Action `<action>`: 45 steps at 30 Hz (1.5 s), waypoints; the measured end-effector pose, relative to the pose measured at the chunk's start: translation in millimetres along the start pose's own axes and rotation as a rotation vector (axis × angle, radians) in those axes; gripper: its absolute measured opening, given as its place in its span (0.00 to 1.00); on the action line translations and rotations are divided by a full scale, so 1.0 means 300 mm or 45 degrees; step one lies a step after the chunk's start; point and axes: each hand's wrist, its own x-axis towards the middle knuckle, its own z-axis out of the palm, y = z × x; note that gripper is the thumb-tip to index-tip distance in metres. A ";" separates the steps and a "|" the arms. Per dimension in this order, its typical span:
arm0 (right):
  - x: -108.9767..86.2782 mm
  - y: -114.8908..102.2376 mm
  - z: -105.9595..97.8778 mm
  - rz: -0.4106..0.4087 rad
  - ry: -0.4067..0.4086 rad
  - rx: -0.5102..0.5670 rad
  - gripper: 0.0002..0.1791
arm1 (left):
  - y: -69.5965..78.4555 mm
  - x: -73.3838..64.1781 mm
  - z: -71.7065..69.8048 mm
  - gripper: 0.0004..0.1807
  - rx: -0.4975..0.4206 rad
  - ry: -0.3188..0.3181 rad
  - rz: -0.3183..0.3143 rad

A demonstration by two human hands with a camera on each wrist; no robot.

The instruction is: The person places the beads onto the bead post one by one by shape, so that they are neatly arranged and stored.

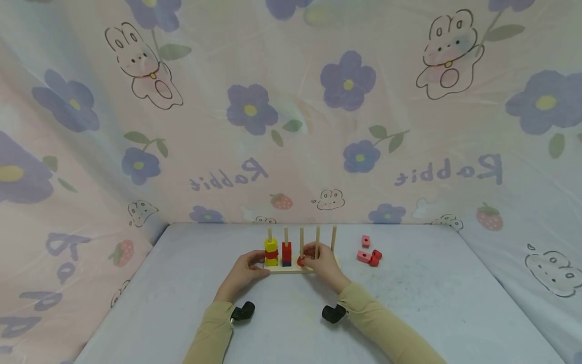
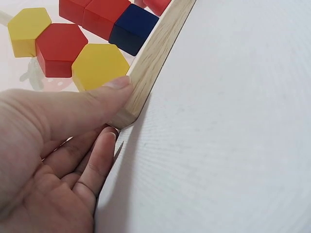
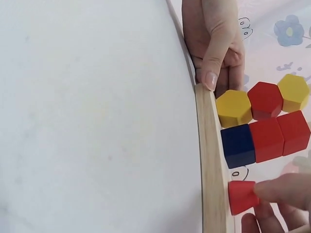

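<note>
A wooden peg stand (image 1: 291, 270) with several upright pegs stands on the table. My left hand (image 1: 244, 270) grips its left end, the thumb pressing on the base edge in the left wrist view and the fingers curled behind. On the leftmost peg sit yellow, red and yellow hexagonal blocks (image 2: 61, 50). The second peg carries two red square blocks (image 3: 267, 140) over a dark blue block (image 3: 238, 147). With thumb and fingers, my right hand (image 1: 324, 264) pinches a red block (image 3: 241, 197) with slanted sides, low on the third peg, right at the base.
Right of the stand lie two pink blocks (image 1: 366, 241) and red rounded blocks (image 1: 375, 257) on the white table (image 1: 409, 313). The two rightmost pegs (image 1: 334, 237) are bare where they show. A patterned cloth (image 1: 295, 151) hangs behind the table.
</note>
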 end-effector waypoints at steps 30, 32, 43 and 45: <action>-0.148 -0.017 -0.401 -0.209 -0.073 -0.266 0.21 | 0.007 -0.001 0.006 0.31 0.002 -0.008 0.006; -0.140 -0.010 -0.449 -0.191 -0.043 -0.282 0.21 | 0.007 -0.001 0.004 0.31 0.001 -0.003 0.019; -0.130 0.085 -0.597 0.002 0.004 -0.425 0.25 | 0.019 -0.017 0.003 0.30 -0.018 -0.013 0.039; -0.129 0.093 -0.603 0.027 -0.007 -0.422 0.25 | 0.023 -0.020 0.003 0.30 -0.021 -0.014 0.037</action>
